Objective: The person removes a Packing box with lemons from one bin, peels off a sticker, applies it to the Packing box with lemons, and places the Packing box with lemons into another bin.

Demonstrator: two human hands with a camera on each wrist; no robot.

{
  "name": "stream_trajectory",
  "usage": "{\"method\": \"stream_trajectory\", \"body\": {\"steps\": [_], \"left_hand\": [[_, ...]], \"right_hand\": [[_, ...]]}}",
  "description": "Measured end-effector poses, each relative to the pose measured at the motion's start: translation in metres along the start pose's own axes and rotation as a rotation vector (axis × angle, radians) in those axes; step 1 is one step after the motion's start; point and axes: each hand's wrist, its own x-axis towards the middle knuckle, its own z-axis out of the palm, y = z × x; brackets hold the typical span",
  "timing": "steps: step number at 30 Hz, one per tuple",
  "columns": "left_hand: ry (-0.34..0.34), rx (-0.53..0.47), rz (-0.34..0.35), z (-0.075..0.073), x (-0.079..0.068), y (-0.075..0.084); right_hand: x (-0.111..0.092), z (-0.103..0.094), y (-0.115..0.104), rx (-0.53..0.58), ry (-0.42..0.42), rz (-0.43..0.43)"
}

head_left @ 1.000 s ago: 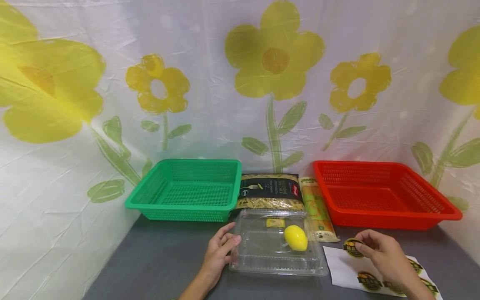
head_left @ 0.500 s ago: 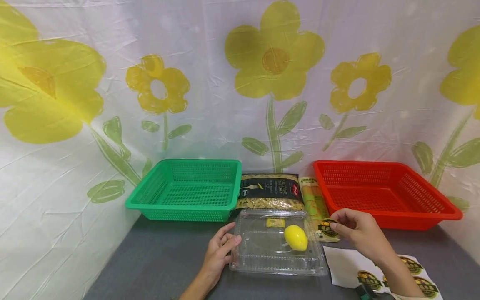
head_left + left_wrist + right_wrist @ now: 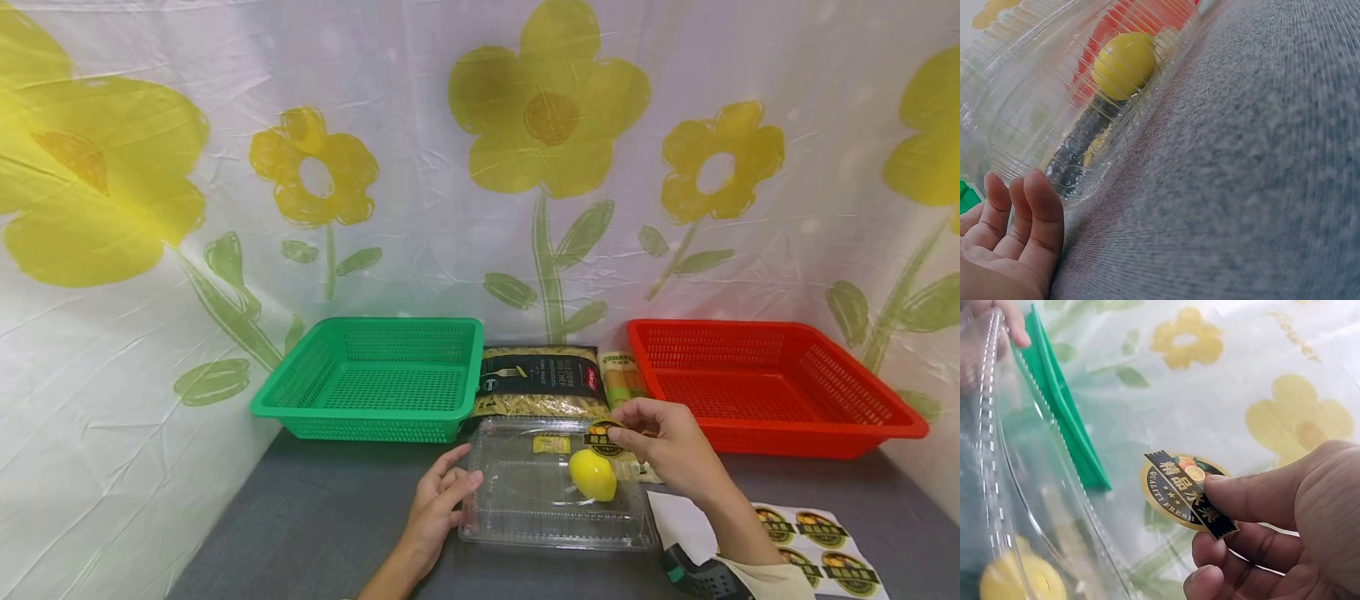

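Note:
A clear plastic clamshell container lies closed on the table, with a yellow lemon and a small yellow packet showing through it. My left hand rests at its left edge, thumb and fingertips touching the rim with the fingers loosely bent; in the left wrist view, the fingers stand against the ridged wall. Between thumb and fingers, my right hand pinches a round black-and-gold fruit sticker. It is over the container's back right part, overlapping the lemon's top in the head view.
A green basket stands at back left, a red basket at back right. Between them lie a pasta bag and a long noodle packet. A white sticker sheet with several stickers lies at front right, partly under the right forearm.
My right hand has carried the sticker leftward from above the sheet, past the noodle packet, to over the container. My left hand has stayed at the container's left edge.

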Motion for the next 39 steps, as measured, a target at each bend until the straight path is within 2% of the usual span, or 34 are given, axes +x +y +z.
{"method": "stream_trajectory", "body": {"steps": [11, 18, 27, 39], "left_hand": [[-0.002, -0.025, -0.009, 0.002, 0.001, 0.0], [0.009, -0.013, -0.016, 0.002, 0.001, 0.001], [0.01, -0.012, -0.005, 0.001, 0.002, 0.003], [0.01, -0.002, -0.014, 0.001, 0.001, 0.001]], "right_hand": [[0.01, 0.031, -0.002, 0.062, -0.067, -0.023], [0.015, 0.053, 0.009, 0.007, -0.107, -0.071], [0.018, 0.069, 0.013, -0.118, -0.042, -0.113], [0.015, 0.08, 0.014, -0.234, 0.023, -0.067]]}}
